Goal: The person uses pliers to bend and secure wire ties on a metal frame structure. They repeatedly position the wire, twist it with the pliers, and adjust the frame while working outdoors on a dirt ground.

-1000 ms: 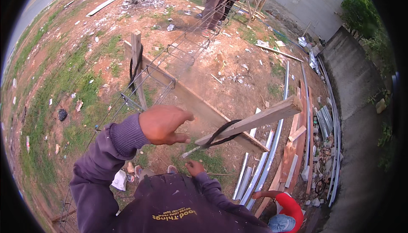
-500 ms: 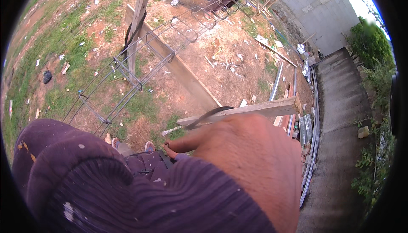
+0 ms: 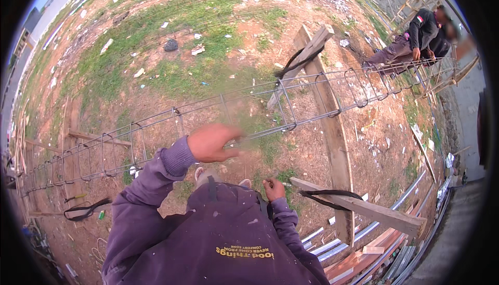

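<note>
A long cage of thin steel bars with square stirrups (image 3: 292, 126) runs across in front of me, raised off the ground. My left hand (image 3: 213, 142) is at the near side of the cage, thumb and fingers apart; its fingertips are blurred, and I see nothing in it. Closer to my body, my right hand (image 3: 273, 189) is closed with fingers curled; what it holds, if anything, is hidden. A wooden trestle with a long plank (image 3: 332, 139) stands under the cage. Black strips (image 3: 332, 195) loop around its near crosspiece (image 3: 382, 215).
Two people (image 3: 423, 38) crouch or sit by the cage's far right end. Metal profiles and reddish boards (image 3: 364, 256) lie at the lower right. Another wooden support (image 3: 99, 138) stands at the left, near a black loop (image 3: 87, 209). Litter dots the grass and dirt.
My left hand has moved from close to the camera down and left to the cage. The view has swung left, bringing the cage's left part into sight.
</note>
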Motion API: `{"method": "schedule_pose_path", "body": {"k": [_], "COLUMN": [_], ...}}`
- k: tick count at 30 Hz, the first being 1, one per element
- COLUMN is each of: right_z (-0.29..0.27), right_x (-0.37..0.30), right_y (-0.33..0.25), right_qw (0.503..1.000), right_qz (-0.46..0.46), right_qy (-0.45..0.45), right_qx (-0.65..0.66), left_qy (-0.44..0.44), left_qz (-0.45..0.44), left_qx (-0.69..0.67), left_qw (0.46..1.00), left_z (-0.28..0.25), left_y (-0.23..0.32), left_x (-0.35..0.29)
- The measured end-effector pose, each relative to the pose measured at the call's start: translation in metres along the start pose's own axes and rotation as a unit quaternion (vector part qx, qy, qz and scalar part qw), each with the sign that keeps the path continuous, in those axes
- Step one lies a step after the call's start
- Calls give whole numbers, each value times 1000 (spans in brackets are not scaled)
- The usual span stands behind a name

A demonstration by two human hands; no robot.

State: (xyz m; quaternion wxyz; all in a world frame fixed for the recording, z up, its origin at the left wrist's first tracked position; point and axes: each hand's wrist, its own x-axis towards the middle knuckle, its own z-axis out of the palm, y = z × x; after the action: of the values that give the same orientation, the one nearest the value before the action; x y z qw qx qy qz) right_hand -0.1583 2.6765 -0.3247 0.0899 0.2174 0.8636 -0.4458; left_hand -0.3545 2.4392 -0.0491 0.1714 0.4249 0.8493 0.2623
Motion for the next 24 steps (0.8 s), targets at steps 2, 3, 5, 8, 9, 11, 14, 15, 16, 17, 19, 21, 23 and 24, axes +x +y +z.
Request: {"method": "schedule_pose_path", "body": {"k": [2,3,5,8,9,11,14,15,16,17,19,21,23,24], "right_z": [16,23,39,59,69,83,100,107,114,121,134,148,159,166], "right_x": [6,11,22,34,37,39,36,34,31,27,19,5,-12,-23], "right_y": [4,6,4,-11,-19,-35,-56,-62,-68,-73,-81,-86,-87,-86], "right_qw": [998,996,991,989,987,986,987,987,988,987,988,989,991,994], "right_qz": [-16,-12,32,-4,-8,-34,-44,-50,-36,-53,-45,-33,6,12], "right_qy": [1,-25,-77,-140,-152,-162,-154,-149,-149,-147,-145,-145,-126,-104], "right_qx": [67,84,105,37,45,-2,20,30,35,28,3,17,44,39], "left_qy": [118,100,58,106,171,250,413,372,260,165,71,51,39,19], "left_qz": [-140,-188,-286,-199,-175,-112,-283,-334,-395,-438,-456,-402,-388,-375], "left_qx": [49,66,85,92,20,-117,-47,-61,-156,-233,-393,-554,-532,-521], "left_qw": [982,975,953,970,969,955,864,864,867,853,795,727,751,767], "left_z": [35,52,80,114,117,118,102,94,86,79,81,92,107,114], "left_y": [-48,-66,-94,-100,-101,-107,-132,-150,-172,-196,-224,-244,-257,-259], "left_x": [-37,-51,-78,-104,-111,-122,-138,-142,-139,-131,-127,-121,-118,-115]}}
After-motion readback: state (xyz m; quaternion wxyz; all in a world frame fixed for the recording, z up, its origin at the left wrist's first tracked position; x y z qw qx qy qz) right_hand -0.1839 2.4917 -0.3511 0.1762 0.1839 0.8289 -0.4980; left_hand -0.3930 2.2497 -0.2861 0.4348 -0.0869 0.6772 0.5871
